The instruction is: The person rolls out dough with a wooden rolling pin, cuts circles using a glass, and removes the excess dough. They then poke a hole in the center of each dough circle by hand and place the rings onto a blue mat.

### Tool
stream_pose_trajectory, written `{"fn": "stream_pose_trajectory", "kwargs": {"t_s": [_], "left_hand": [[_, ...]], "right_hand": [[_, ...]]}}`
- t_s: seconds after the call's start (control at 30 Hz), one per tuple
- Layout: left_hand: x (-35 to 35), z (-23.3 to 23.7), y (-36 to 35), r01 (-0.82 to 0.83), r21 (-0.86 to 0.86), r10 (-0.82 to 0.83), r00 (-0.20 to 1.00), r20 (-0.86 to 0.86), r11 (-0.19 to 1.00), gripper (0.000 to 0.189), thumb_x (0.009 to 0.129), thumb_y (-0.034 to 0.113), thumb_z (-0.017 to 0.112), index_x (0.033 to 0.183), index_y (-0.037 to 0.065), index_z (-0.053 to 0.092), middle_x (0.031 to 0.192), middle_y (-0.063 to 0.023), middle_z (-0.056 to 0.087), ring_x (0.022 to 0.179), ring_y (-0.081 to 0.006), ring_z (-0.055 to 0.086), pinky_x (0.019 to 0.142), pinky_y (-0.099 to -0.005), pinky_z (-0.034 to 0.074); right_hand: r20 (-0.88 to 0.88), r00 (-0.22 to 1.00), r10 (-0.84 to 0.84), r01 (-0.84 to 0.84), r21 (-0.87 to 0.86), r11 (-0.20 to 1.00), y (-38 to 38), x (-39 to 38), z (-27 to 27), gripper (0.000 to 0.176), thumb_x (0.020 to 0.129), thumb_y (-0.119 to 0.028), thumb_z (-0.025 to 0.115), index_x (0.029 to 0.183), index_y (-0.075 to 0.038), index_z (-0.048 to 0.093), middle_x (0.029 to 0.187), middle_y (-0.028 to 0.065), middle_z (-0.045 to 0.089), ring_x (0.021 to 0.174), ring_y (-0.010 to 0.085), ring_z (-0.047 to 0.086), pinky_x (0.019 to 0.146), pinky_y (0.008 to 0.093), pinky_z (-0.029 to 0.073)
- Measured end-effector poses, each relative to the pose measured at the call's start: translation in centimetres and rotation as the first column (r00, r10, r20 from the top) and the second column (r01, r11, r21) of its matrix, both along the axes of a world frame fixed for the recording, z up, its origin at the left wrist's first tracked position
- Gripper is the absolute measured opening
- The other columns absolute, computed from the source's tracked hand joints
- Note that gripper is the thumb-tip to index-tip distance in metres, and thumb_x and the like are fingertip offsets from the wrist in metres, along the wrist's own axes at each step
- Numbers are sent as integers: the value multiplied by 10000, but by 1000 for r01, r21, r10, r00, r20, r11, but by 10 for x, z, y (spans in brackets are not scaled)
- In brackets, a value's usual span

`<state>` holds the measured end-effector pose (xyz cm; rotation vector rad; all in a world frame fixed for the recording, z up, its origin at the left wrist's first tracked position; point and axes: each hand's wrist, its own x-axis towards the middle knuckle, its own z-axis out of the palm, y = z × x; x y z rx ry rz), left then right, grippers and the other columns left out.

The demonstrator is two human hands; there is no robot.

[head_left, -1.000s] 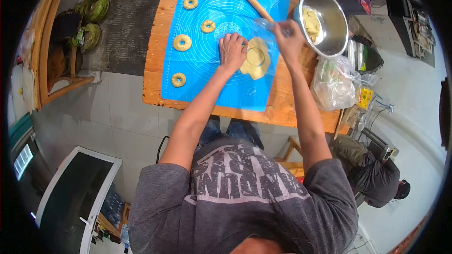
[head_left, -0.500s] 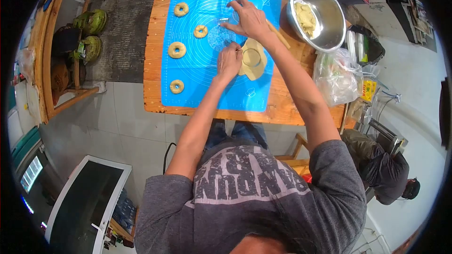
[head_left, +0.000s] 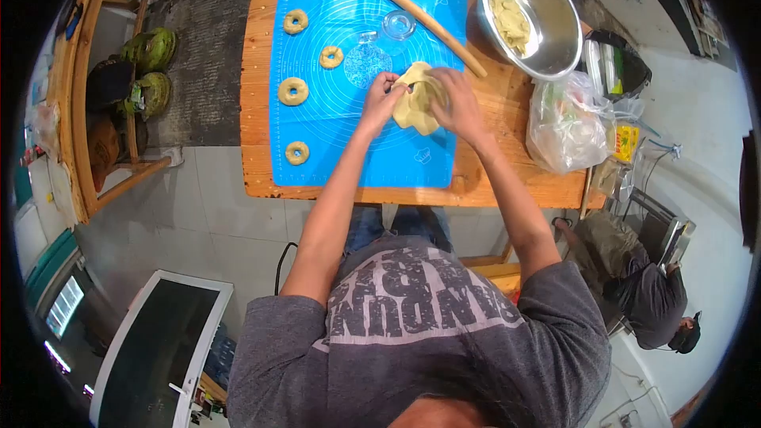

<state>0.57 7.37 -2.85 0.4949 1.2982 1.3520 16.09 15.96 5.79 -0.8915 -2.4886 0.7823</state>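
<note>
A flat, rolled-out sheet of dough (head_left: 414, 115) lies on the blue baking mat (head_left: 333, 166), and part of it is lifted between my hands. My left hand (head_left: 381, 105) pinches its left edge. My right hand (head_left: 460, 107), slightly blurred, grips the right side with curled fingers. Beyond them stands a clear glass (head_left: 399, 24), with a small shiny ring-like cutter (head_left: 367, 37) beside it. Several dough rings are spread down the mat's left side, among them one ring (head_left: 293, 91) and a smaller-looking ring (head_left: 330, 57).
A wooden rolling pin (head_left: 436, 32) lies slanted across the mat's right edge. On the wooden table (head_left: 507, 166), a steel bowl (head_left: 561, 20) holds more dough, with a plastic bag (head_left: 567, 131) near it. Another person (head_left: 646, 293) sits at the right.
My right hand has left the glass and moved down to the right side of the dough. The glass now stands free, and the dough sheet is partly lifted.
</note>
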Motion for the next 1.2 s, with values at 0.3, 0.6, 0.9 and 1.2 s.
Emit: {"fn": "stream_pose_trajectory", "kwargs": {"t_s": [0.3,0.6,0.9,1.2], "left_hand": [[-1,20,-2,32,32,-33,999,42,999,429,859,8,555,1236,51,356,1041,-130,562,895,-157,602,735,-268,498],[2,18,-6,-8,80,6,1000,22,997,505,810,-65,540,1254,53,331,1017,-126,547,863,-175,639,667,-255,511],[10,28,-10,-40,45,51,965,-257,998,457,826,-63,540,1239,43,376,985,-128,586,832,-180,662,652,-273,507],[8,19,-12,-29,76,44,977,-208,997,464,833,-61,552,1256,39,389,1010,-126,591,917,-172,626,766,-286,497]], "right_hand": [[149,913,379,-371,-80,925,21,-1,2,484,656,-133,707,1120,-116,570,1120,86,579,1054,307,505,895,411,418],[225,837,499,-493,-87,866,36,-5,2,403,659,-194,757,1013,-102,589,1056,68,556,1029,289,500,874,406,414],[219,861,459,-438,-139,888,29,-1,-13,374,687,-197,748,1015,-87,607,907,103,601,898,326,576,795,418,465],[168,913,371,-331,-224,916,16,-2,-18,350,734,-225,738,1036,-80,636,916,130,635,882,339,622,748,424,505]]}}
